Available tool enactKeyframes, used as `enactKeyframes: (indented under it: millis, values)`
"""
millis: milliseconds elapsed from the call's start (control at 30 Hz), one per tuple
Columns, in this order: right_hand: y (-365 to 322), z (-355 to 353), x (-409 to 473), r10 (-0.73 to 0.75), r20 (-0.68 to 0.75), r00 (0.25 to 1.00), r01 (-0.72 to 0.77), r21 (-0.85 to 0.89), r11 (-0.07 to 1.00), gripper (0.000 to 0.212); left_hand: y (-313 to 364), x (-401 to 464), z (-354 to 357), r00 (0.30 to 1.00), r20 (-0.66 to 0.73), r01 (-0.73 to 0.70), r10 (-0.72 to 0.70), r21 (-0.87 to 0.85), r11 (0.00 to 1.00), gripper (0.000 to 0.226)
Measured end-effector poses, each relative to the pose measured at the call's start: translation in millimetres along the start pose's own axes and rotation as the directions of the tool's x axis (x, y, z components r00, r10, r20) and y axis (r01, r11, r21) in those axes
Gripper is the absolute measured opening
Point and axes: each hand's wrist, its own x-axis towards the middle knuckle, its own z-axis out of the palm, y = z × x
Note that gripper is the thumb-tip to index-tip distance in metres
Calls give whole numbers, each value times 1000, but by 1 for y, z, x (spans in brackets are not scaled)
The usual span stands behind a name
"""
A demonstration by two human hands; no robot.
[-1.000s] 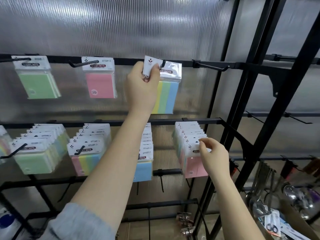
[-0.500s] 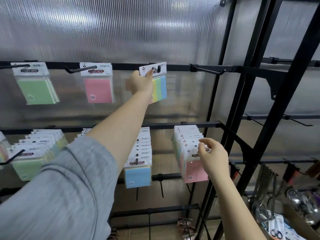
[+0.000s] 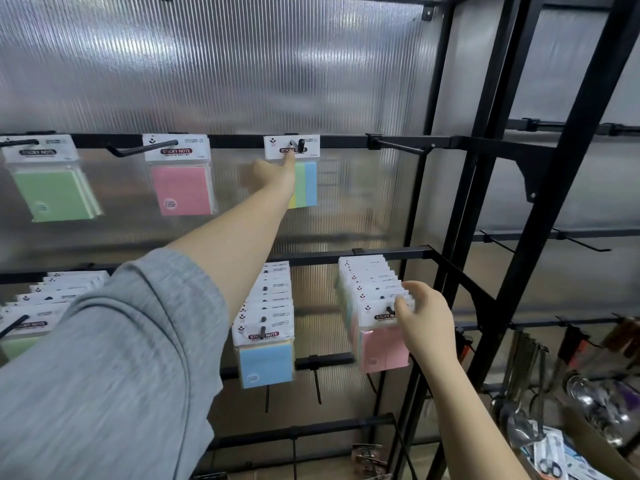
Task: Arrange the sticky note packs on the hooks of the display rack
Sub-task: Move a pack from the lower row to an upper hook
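A multicolour sticky note pack [image 3: 306,183] hangs on a top-rail hook [image 3: 300,145] of the black display rack. My left hand [image 3: 273,174] reaches far up to it, one fingertip pressed against the lower edge of its white header card, without gripping it. On the lower rail, a hook carries a row of packs [image 3: 367,271]. My right hand [image 3: 426,320] pinches the header of the front pink pack [image 3: 381,351] there. The hand is blurred.
The top rail also holds a pink pack [image 3: 181,188], a green pack [image 3: 52,192] and an empty hook [image 3: 398,147] to the right. The lower rail carries a blue-fronted row [image 3: 265,363] and more rows at left [image 3: 34,317]. Metal utensils [image 3: 602,407] hang at bottom right.
My left hand slid the multicolour pack onto the top hook, pushed it back toward the rail and loosened its grip to a fingertip. My right hand closed on the front pink pack's header.
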Motion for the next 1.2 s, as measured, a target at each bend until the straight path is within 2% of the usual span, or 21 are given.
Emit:
enactKeyframes:
  millis: [100, 233, 300, 500, 600, 767, 867, 933, 1067, 1200]
  values:
    - [1, -2, -5, 32, 10, 999, -33, 52, 998, 38, -7, -7, -1, 1000, -6, 7, -7, -19, 1000, 34]
    - [4, -3, -12, 106, 54, 993, -112, 116, 987, 46, -28, -16, -9, 999, -34, -17, 21, 130, 991, 43]
    - [6, -2, -16, 143, 63, 988, -151, 155, 976, 48, -41, -20, -15, 999, -28, -29, 33, 138, 990, 41]
    - [16, 6, -33, 215, 85, 973, -227, 174, 958, 43, -73, -49, -38, 1000, 8, -19, 18, 238, 971, 41]
    - [20, 13, -45, 250, 91, 964, -264, 211, 941, 43, -85, -63, -50, 1000, 18, -4, 0, 220, 975, 39]
    - [19, 19, -56, 339, 16, 941, -329, 296, 897, 36, -102, -84, -74, 1000, 4, 19, -20, 205, 979, 34]
    - [16, 21, -60, 355, 152, 923, -385, 412, 826, 17, -113, -94, -86, 1000, -27, 9, -4, 174, 985, 31]
    - [9, 19, -62, 360, 218, 907, -420, 506, 753, 15, -119, -100, -93, 999, -37, -10, 16, 159, 987, 30]
    - [-2, 11, -66, 377, 138, 916, -385, 569, 726, 28, -128, -115, -106, 999, -28, -41, 47, 177, 983, 20]
    - [-10, 9, -74, 329, 17, 944, -271, 606, 748, 29, -144, -131, -117, 990, -52, -119, 129, 171, 978, 13]
